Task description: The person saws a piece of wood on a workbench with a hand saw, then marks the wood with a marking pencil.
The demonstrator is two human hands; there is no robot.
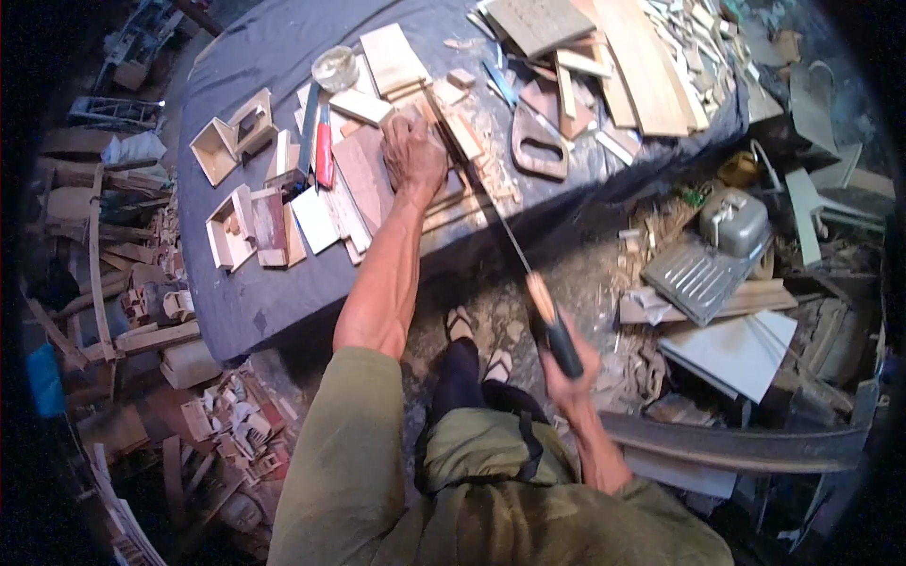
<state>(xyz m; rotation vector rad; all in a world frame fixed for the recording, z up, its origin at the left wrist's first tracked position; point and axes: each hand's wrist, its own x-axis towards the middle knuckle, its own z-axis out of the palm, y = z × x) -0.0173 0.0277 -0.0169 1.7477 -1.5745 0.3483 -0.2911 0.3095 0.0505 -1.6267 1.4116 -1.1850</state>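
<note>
My left hand (413,156) presses down with bent fingers on a wooden piece near the front edge of the cloth-covered table (283,321); the piece is mostly hidden under it. My right hand (571,363), out beyond the table edge, is wrapped round the dark handle of a saw (511,236). The saw's long narrow blade slants up and left, passing just right of my left hand over pale wood strips. A wooden board (361,174) lies left of my left hand. Beyond it is a red-handled tool (325,151).
Another saw's wooden handle (540,146) lies right of the blade. Small open boxes (229,226) stand at the left and a round container (334,69) at the back. Boards (646,71) and offcuts cover the right side. A metal sink (703,269) and scrap wood lie on the floor.
</note>
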